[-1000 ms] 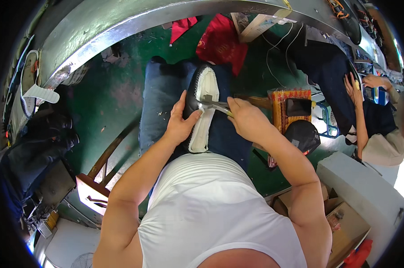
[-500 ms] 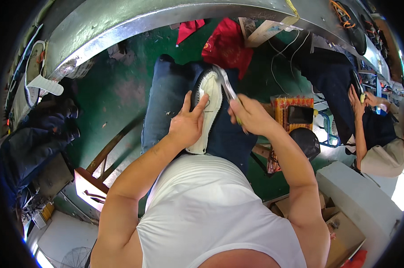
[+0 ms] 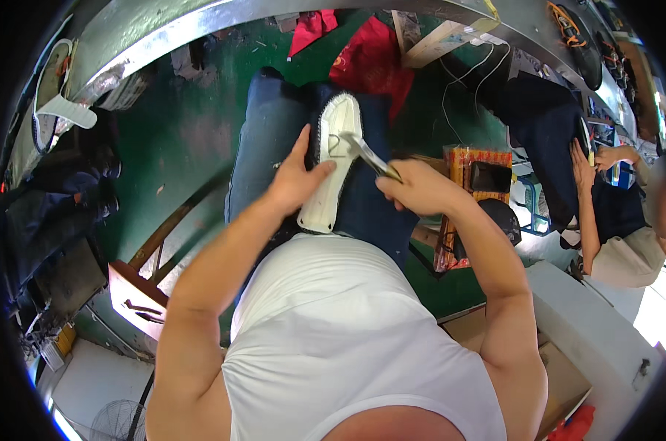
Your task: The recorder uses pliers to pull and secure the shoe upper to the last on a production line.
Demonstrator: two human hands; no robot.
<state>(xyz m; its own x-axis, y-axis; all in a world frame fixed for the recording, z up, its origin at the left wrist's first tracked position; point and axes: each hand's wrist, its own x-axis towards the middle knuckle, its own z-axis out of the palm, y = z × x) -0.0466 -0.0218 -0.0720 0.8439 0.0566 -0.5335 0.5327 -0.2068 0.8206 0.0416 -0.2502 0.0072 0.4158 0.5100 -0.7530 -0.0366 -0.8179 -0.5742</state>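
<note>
An upturned shoe lies lengthwise across my lap, its pale whitish bottom facing up and a dark stitched-looking edge around it. A bent piece of wire sits on its middle. My left hand steadies the shoe's left side, thumb pressed on the bottom and index finger stretched along the edge. The other fingers are hidden. Wrapped around the handle of a shiny metal hammer is my right hand. The hammer's head is over the middle of the shoe, near the wire; whether it touches cannot be told.
A metal-edged workbench curves along the far side. Red cloth lies on the green floor beyond my knees. To the right, a dark phone rests on a red and yellow package. Another person's hands work farther right. Cardboard stands lower right.
The hammer's head has come down from beside the shoe's far end to its middle. My left thumb has moved nearer along the bottom. The whole view has shifted slightly.
</note>
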